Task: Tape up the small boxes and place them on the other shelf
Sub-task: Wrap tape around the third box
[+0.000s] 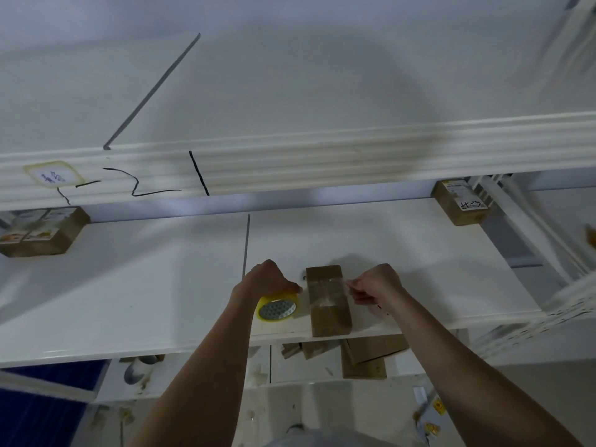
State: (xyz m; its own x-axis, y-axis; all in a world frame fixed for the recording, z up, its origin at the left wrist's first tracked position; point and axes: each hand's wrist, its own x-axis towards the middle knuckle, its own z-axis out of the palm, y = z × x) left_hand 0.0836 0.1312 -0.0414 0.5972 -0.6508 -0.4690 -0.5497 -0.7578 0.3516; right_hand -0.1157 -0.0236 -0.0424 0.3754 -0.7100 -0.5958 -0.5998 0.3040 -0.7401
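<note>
A small brown cardboard box [328, 301] lies lengthwise near the front edge of the white middle shelf [145, 285]. A strip of clear tape [325, 289] runs across its top from left to right. My left hand [267, 279] grips a yellow-rimmed roll of clear tape [278, 307] just left of the box. My right hand [375, 285] pinches the free end of the tape strip at the box's right side.
A taped box with stickers [38, 232] sits at the shelf's back left and a labelled box [461, 201] at its back right. The upper shelf [290, 91] overhangs. Several flat cardboard boxes [361, 356] lie on the lower shelf. White rack posts [529, 237] stand at right.
</note>
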